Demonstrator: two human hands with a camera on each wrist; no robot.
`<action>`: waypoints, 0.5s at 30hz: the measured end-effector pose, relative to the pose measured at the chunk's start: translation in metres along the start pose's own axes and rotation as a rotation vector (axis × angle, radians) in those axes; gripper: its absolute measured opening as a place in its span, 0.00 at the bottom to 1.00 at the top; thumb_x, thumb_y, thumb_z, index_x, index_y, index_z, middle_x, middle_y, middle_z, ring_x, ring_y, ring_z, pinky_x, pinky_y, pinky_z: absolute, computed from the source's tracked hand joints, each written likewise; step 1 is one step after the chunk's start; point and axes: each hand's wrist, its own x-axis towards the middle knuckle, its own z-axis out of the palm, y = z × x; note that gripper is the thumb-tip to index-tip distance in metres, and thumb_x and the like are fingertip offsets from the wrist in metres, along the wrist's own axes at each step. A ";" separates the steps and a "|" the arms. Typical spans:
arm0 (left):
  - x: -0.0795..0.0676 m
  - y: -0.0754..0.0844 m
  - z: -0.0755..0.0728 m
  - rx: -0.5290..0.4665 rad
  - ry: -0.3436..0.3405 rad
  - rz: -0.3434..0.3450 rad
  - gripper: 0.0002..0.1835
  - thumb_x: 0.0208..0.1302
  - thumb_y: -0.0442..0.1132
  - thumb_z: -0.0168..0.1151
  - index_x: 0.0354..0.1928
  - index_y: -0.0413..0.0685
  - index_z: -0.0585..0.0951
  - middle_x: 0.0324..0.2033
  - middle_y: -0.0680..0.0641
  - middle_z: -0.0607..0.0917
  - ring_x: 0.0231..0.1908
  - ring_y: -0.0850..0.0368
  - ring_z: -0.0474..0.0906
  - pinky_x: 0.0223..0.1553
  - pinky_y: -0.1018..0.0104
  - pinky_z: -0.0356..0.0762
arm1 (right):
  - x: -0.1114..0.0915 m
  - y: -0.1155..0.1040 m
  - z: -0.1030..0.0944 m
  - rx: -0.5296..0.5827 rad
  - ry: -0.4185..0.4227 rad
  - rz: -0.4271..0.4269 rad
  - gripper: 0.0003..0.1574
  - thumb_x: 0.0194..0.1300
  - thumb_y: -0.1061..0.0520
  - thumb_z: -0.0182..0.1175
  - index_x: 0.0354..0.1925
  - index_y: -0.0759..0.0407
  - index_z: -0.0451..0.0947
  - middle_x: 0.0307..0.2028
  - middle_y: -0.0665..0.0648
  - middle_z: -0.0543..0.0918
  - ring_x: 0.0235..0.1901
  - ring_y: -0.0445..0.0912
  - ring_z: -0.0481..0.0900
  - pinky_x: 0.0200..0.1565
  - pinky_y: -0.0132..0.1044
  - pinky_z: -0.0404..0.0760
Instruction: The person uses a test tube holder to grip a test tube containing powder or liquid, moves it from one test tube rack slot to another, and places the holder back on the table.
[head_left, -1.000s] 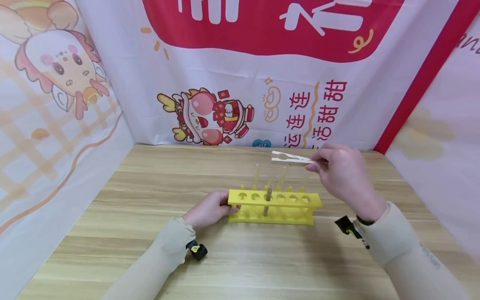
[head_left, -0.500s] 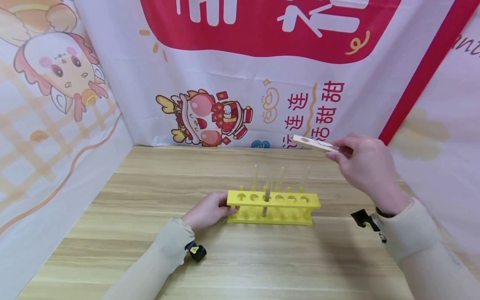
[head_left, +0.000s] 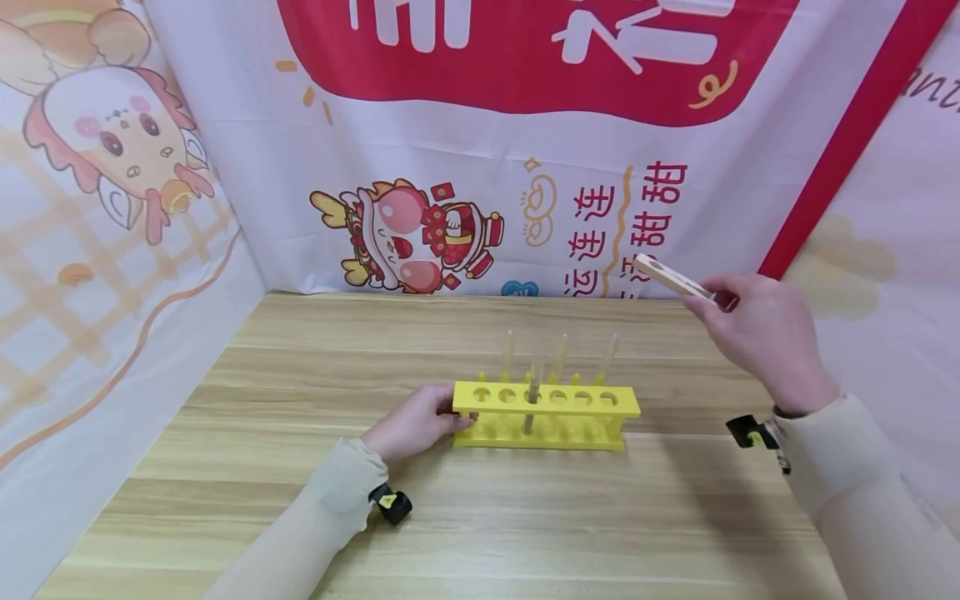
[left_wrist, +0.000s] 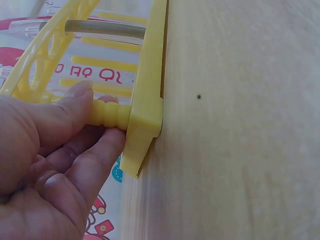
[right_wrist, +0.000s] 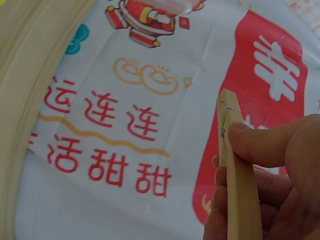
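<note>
My left hand [head_left: 415,423] grips the left end of a yellow test tube rack [head_left: 577,407], with thumb and fingers round its ribbed post [left_wrist: 107,114] in the left wrist view. Through one of the rack's front holes stands a test tube [left_wrist: 105,29] with dark grey-brown contents. In my right hand [head_left: 765,333] is a wooden test tube holder [head_left: 671,277], raised to the right of the rack. The right wrist view shows my thumb along the holder's side near its wire spring [right_wrist: 225,125], with fingers curled round its handles. Its tip holds nothing.
Three clear test tubes [head_left: 508,354] stand leaning on pegs along the rack's back. The wood-grain table [head_left: 337,333] meets a printed cloth backdrop [head_left: 285,183] behind, with more cloth on both sides. Black cameras [head_left: 392,503] are strapped to both wrists.
My right hand has moved right with the test tube holder, away from above the rack. The holder's spread jaws have come together. My left hand stays on the rack.
</note>
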 end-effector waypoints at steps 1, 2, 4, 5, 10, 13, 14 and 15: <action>0.000 0.000 0.000 0.000 -0.001 -0.001 0.06 0.68 0.36 0.63 0.46 0.48 0.83 0.47 0.52 0.85 0.44 0.58 0.79 0.49 0.60 0.78 | 0.001 0.004 0.001 -0.008 -0.010 0.008 0.22 0.66 0.47 0.66 0.45 0.66 0.83 0.29 0.62 0.81 0.28 0.54 0.72 0.24 0.43 0.69; 0.000 0.000 0.000 -0.001 -0.001 -0.002 0.07 0.68 0.36 0.63 0.46 0.48 0.83 0.47 0.52 0.85 0.44 0.58 0.79 0.49 0.59 0.77 | 0.001 0.008 0.003 -0.015 -0.017 0.012 0.22 0.67 0.47 0.65 0.44 0.66 0.84 0.29 0.61 0.82 0.27 0.54 0.72 0.24 0.43 0.69; 0.000 0.000 0.000 0.002 -0.001 -0.004 0.07 0.69 0.36 0.63 0.47 0.48 0.83 0.47 0.52 0.85 0.44 0.58 0.78 0.49 0.59 0.77 | 0.003 0.017 0.007 -0.019 -0.035 0.022 0.21 0.67 0.48 0.64 0.43 0.66 0.84 0.26 0.60 0.82 0.26 0.54 0.71 0.24 0.43 0.68; 0.001 0.000 0.000 0.004 -0.001 -0.004 0.07 0.69 0.37 0.63 0.47 0.48 0.83 0.47 0.52 0.85 0.44 0.58 0.78 0.49 0.59 0.77 | 0.003 0.021 0.008 -0.021 -0.046 0.028 0.21 0.67 0.48 0.64 0.43 0.66 0.84 0.25 0.58 0.81 0.25 0.54 0.71 0.23 0.43 0.68; 0.001 -0.001 -0.001 0.013 0.001 0.001 0.07 0.69 0.36 0.63 0.47 0.49 0.83 0.47 0.53 0.85 0.45 0.58 0.78 0.50 0.58 0.77 | 0.004 0.045 0.020 -0.018 -0.082 0.057 0.21 0.67 0.47 0.62 0.43 0.65 0.85 0.21 0.54 0.81 0.24 0.52 0.71 0.22 0.42 0.66; 0.001 -0.001 0.000 0.008 0.001 0.002 0.07 0.69 0.36 0.63 0.47 0.49 0.83 0.46 0.53 0.85 0.44 0.58 0.78 0.49 0.58 0.77 | 0.003 0.060 0.027 -0.017 -0.094 0.074 0.21 0.66 0.47 0.62 0.44 0.65 0.85 0.22 0.54 0.82 0.25 0.52 0.73 0.23 0.42 0.67; 0.001 -0.001 0.000 0.007 0.001 0.001 0.07 0.69 0.36 0.63 0.47 0.48 0.83 0.46 0.53 0.85 0.44 0.58 0.78 0.49 0.59 0.77 | 0.003 0.064 0.030 -0.018 -0.103 0.081 0.21 0.67 0.47 0.62 0.44 0.64 0.85 0.23 0.54 0.82 0.25 0.52 0.74 0.24 0.42 0.67; 0.001 -0.001 0.000 0.006 0.000 0.001 0.07 0.69 0.36 0.63 0.47 0.48 0.83 0.46 0.53 0.85 0.44 0.58 0.78 0.49 0.59 0.77 | 0.003 0.069 0.032 -0.018 -0.111 0.088 0.21 0.67 0.47 0.62 0.44 0.64 0.85 0.23 0.54 0.83 0.26 0.52 0.74 0.24 0.42 0.68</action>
